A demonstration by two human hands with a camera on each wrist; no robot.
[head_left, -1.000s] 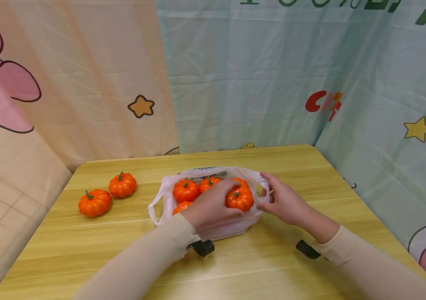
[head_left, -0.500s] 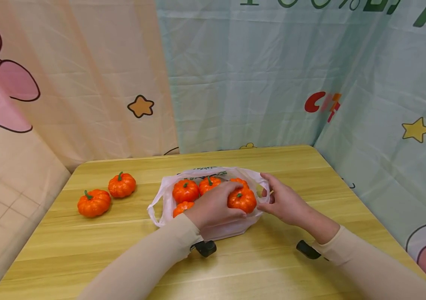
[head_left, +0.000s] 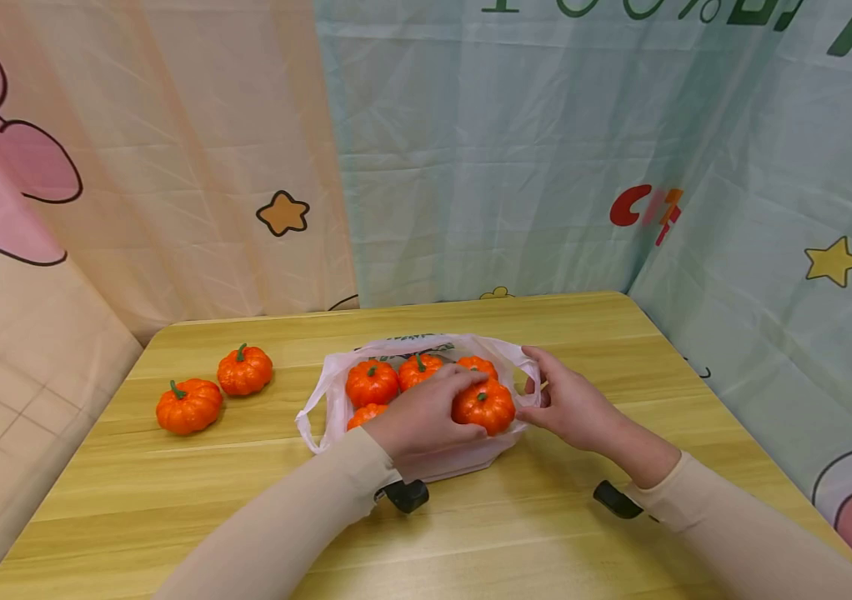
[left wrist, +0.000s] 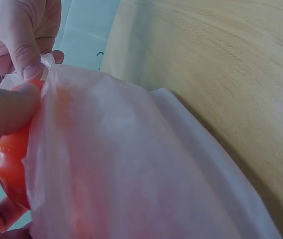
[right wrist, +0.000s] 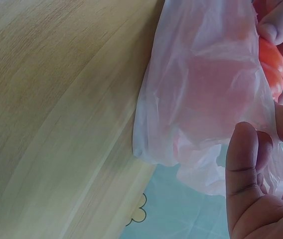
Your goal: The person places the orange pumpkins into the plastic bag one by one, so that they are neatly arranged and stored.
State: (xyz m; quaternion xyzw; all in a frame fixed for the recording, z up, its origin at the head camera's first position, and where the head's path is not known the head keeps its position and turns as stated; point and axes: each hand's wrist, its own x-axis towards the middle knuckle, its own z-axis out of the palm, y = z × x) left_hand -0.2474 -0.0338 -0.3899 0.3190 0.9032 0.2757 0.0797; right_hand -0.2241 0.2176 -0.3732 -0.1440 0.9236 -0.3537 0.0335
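Observation:
A pale pink, translucent plastic bag (head_left: 433, 467) stands on the table with its mouth up, several small orange pumpkins inside. My left hand (head_left: 433, 410) reaches over the near rim, thumb and fingers around a small pumpkin (head_left: 484, 407) at the bag's right end. In the left wrist view that pumpkin (left wrist: 13, 167) shows between thumb and fingers, partly behind the plastic. My right hand (head_left: 572, 408) pinches the bag's right handle. Other pumpkins in the bag include one at the left (head_left: 372, 383) and one at the back right (head_left: 477, 367), partly covered.
Two more small pumpkins with green stems, a nearer one (head_left: 189, 407) and a farther one (head_left: 244, 370), sit left of the bag on the wooden table (head_left: 546, 533). Printed cloth curtains (head_left: 508, 167) hang behind the table and along its sides.
The pumpkin in my left hand has shifted slightly right and toward me, baring more of the one behind it. My right hand stays at the bag's handle.

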